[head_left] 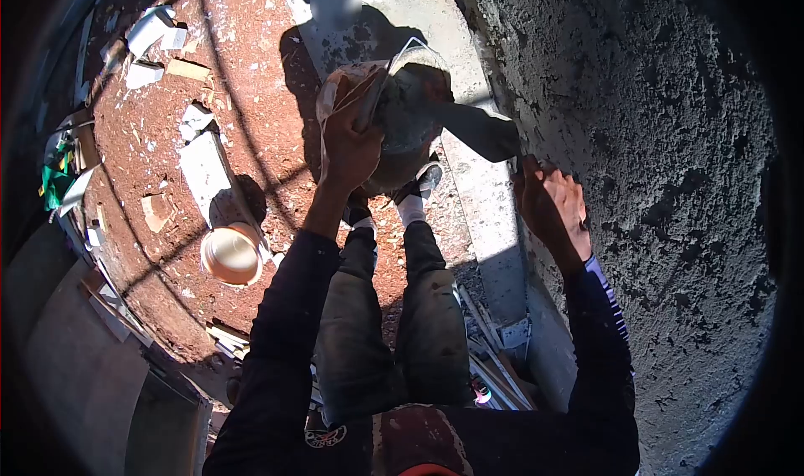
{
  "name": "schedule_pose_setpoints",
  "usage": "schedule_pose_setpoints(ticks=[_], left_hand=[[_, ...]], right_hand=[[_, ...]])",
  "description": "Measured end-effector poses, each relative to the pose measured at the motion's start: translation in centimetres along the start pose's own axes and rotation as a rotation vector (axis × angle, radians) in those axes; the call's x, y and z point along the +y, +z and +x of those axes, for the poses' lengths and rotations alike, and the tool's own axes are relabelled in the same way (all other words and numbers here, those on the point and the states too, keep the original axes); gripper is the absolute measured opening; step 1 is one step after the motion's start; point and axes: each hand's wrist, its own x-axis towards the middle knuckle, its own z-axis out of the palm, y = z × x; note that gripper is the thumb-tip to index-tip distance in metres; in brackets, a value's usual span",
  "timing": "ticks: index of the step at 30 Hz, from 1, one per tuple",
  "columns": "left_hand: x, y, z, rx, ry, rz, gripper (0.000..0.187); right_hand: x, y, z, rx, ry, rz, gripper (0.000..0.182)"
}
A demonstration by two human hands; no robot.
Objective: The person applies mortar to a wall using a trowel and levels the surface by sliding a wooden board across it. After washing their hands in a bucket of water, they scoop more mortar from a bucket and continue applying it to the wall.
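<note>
From the head camera I look steeply down past my own legs at a red dirt floor (251, 82) littered with broken white pieces and scraps. To the right of my right hand rises a rough grey plastered wall (653, 183), coarse and pitted, lit by hard sun. A pale concrete strip (486, 216) runs along the foot of that wall, below and between my two hands. Far off to the left of my left hand, down on the dirt, stands a light-coloured bucket (230, 254) with a flat white slab (205, 170) just beyond it.

My left hand (347, 137) is raised in front of me, fingers curled and closed around the rim of a grey mortar pan (410, 112), which hangs out over my feet with a thin wire handle arching above it. The pan sits just to the right of that hand, touching it.

My right hand (551, 204) is against the wall, fingers bent and drawn together at the plaster's edge. Something dark shows at its fingertips, but I cannot tell what it is or whether the hand truly grips it.
</note>
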Motion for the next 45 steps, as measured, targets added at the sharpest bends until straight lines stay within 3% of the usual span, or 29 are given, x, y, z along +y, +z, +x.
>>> schedule_pose_setpoints(ticks=[1, 3, 4, 7, 8, 9, 10, 12, 14, 16, 20, 22, 24, 26, 27, 29, 31, 32, 33, 34, 35, 36, 37, 38, 39, 40, 42, 43, 45], left_hand=[[0.3, -0.3, 0.1, 0.010, 0.074, 0.056, 0.059], [0.8, -0.8, 0.0, -0.026, 0.029, 0.022, 0.059], [0.9, -1.2, 0.0, -0.060, -0.014, -0.014, 0.059], [0.3, -2.7, 0.2, -0.067, 0.081, 0.037, 0.059], [0.0, -3.3, 0.0, -0.055, 0.075, 0.047, 0.059], [-0.2, -4.0, -0.6, -0.052, -0.077, -0.043, 0.058], [-0.4, -4.7, -1.2, -0.055, -0.229, -0.135, 0.057], [-1.2, -5.8, -1.9, -0.011, -0.253, -0.162, 0.057], [-1.7, -6.5, -2.6, 0.049, -0.268, -0.204, 0.056], [-2.1, -6.6, -3.0, 0.111, -0.474, -0.308, 0.057], [-4.8, -6.5, -4.2, 0.306, -0.586, -0.379, 0.054], [-5.1, -6.0, -4.3, 0.418, -0.552, -0.500, 0.049], [-5.2, -5.8, -4.4, 0.500, -0.613, -0.625, 0.048], [-5.7, -5.5, -4.6, 0.570, -0.545, -0.687, 0.047], [-5.7, -5.1, -5.0, 0.573, -0.554, -0.679, 0.047], [-6.3, -4.4, -5.4, 0.818, -0.783, -0.459, 0.044], [-7.5, -4.0, -6.8, 0.815, -0.777, -0.391, 0.043], [-8.6, -4.2, -8.0, 0.805, -0.769, -0.335, 0.042], [-12.6, -5.4, -11.1, 0.852, -0.926, -0.401, 0.041], [-13.8, -5.4, -13.4, 0.852, -0.946, -0.395, 0.041], [-14.7, -5.4, -15.0, 0.802, -0.927, -0.372, 0.041], [-15.2, -5.5, -15.1, 0.750, -0.894, -0.354, 0.041], [-10.6, -2.8, -12.9, 0.720, -0.963, -0.209, 0.042], [-8.6, -1.1, -12.3, 0.722, -0.982, -0.205, 0.042], [-7.4, -0.2, -11.4, 0.700, -0.973, -0.249, 0.039], [-6.6, 0.5, -10.6, 0.680, -0.950, -0.297, 0.036], [-5.3, 1.4, -9.8, 0.455, -0.796, -0.389, 0.038], [-5.3, 1.8, -9.8, 0.423, -0.818, -0.284, 0.043], [-5.8, 2.9, -10.8, 0.302, -0.754, -0.134, 0.053]], right_hand=[[-0.1, 1.3, 1.1, 0.150, -0.158, -0.144, 0.028], [-1.3, 2.8, 5.6, -0.010, -0.161, 0.153, 0.030], [-3.7, 2.3, 8.3, -0.285, 0.033, 0.572, 0.032], [-9.0, 2.9, 8.8, -0.101, -0.146, 0.942, 0.032], [-10.3, 2.8, 8.4, -0.129, -0.057, 1.104, 0.032], [-11.6, 2.6, 8.0, -0.144, 0.038, 1.267, 0.032], [-12.2, 2.0, 7.3, -0.219, 0.029, 1.190, 0.034], [-11.5, -1.3, 7.5, -0.378, 0.115, 1.252, 0.036], [-12.0, -0.2, 8.0, -0.319, 0.099, 1.200, 0.037], [-11.8, 1.1, 8.9, -0.248, 0.086, 1.142, 0.037], [-11.4, 1.7, 12.5, -0.299, 0.113, 1.092, 0.040], [-10.6, 2.4, 13.8, -0.310, 0.063, 1.111, 0.041], [-10.7, 3.1, 14.1, -0.161, 0.029, 1.307, 0.038], [-10.7, 4.2, 14.1, -0.124, 0.031, 1.638, 0.029], [-10.3, 5.7, 14.0, -0.131, 0.029, 1.647, 0.029], [-9.5, 9.1, 14.3, -0.171, 0.042, 1.893, 0.025], [-4.9, 14.0, 14.4, -0.619, 0.247, 2.049, 0.025], [-2.6, 17.6, 14.2, -0.686, 0.389, 2.100, 0.026], [1.0, 20.8, 14.2, -0.693, 0.533, 2.064, 0.026], [4.7, 24.0, 13.8, -0.665, 0.694, 1.936, 0.025], [8.5, 25.3, 10.7, -0.396, 0.892, 2.158, 0.020], [13.4, 19.0, 10.6, -0.405, 0.809, 1.911, 0.025], [18.3, 12.5, 10.4, -0.413, 0.742, 1.656, 0.031], [19.2, 7.2, 9.6, -0.383, 0.841, 1.606, 0.036], [20.0, 3.6, 8.6, -0.404, 0.799, 1.457, 0.037], [20.4, 1.1, 7.5, -0.407, 0.755, 1.310, 0.039], [18.5, -0.1, 4.9, -0.243, 0.464, 1.048, 0.040], [16.9, -0.4, 3.7, -0.302, 0.373, 0.853, 0.039], [11.6, -2.1, 4.0, -0.487, 0.243, 0.751, 0.021]])
